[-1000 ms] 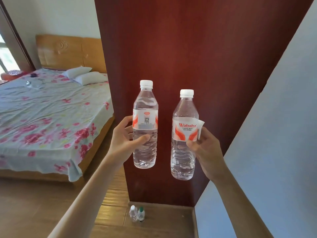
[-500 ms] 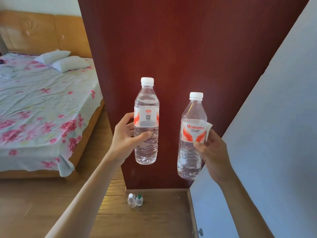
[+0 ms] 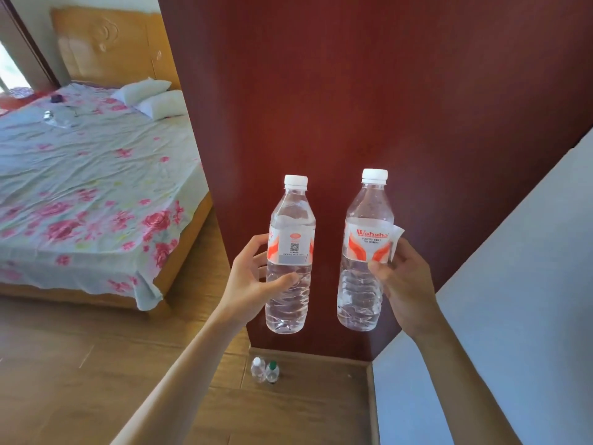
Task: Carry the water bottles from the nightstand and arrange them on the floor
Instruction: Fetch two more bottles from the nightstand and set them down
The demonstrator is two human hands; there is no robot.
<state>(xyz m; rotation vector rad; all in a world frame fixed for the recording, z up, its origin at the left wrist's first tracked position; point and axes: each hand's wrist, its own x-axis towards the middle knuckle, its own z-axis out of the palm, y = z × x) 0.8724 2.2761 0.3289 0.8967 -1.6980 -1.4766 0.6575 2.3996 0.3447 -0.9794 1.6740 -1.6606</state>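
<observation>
Water bottles [image 3: 289, 220] gripped upright by left hand [image 3: 248, 284] and right hand [image 3: 407, 290]; peeling label [image 3: 369, 248] may let one slip onto the floor bottles [image 3: 258, 372].

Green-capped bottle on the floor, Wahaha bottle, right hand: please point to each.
Green-capped bottle [image 3: 272, 374]: head view, its clear body.
Wahaha bottle [image 3: 366, 248]: head view, its printed label.
Right hand [image 3: 406, 284]: head view, back of the hand.

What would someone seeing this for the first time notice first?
At the centre, the left hand grips a QR-code bottle and the right hand a Wahaha bottle, both clear, white-capped and upright. Behind them stands a dark red panel, with two small bottles on the floor at its foot. A floral-sheeted bed fills the left.
</observation>
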